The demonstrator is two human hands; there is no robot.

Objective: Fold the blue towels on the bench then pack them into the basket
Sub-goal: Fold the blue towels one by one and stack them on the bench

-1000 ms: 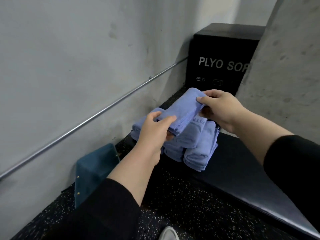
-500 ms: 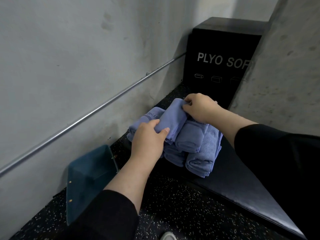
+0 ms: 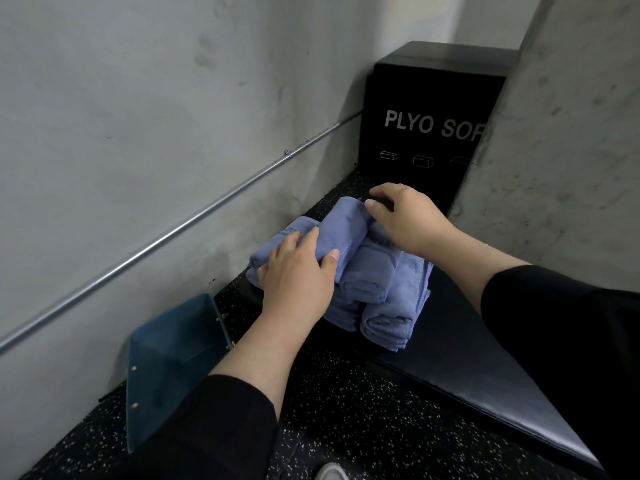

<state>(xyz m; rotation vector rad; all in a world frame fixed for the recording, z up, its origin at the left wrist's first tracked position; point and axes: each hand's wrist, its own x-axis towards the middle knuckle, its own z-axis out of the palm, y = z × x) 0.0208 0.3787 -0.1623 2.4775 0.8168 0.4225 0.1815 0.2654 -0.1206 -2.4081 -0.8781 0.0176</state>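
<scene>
A stack of several folded blue towels [image 3: 388,306] sits at the far end of the black padded bench [image 3: 485,375]. The top folded towel [image 3: 346,233] lies across the stack. My left hand [image 3: 298,282] grips its near end, thumb on top and fingers curled round the side. My right hand [image 3: 405,220] holds its far end, fingers curled over the towel's edge. A dark blue basket [image 3: 166,368] stands tilted on the floor to the left, against the wall.
A black plyo box [image 3: 429,133] stands behind the bench end. A grey wall with a metal rail [image 3: 173,230] runs along the left; a concrete pillar [image 3: 561,150] rises on the right. The floor is speckled black rubber [image 3: 346,410]. A shoe tip [image 3: 329,472] shows below.
The top towel, held raised above the stack a second ago, has come down onto it. Both hands have lowered with it and still hold its ends.
</scene>
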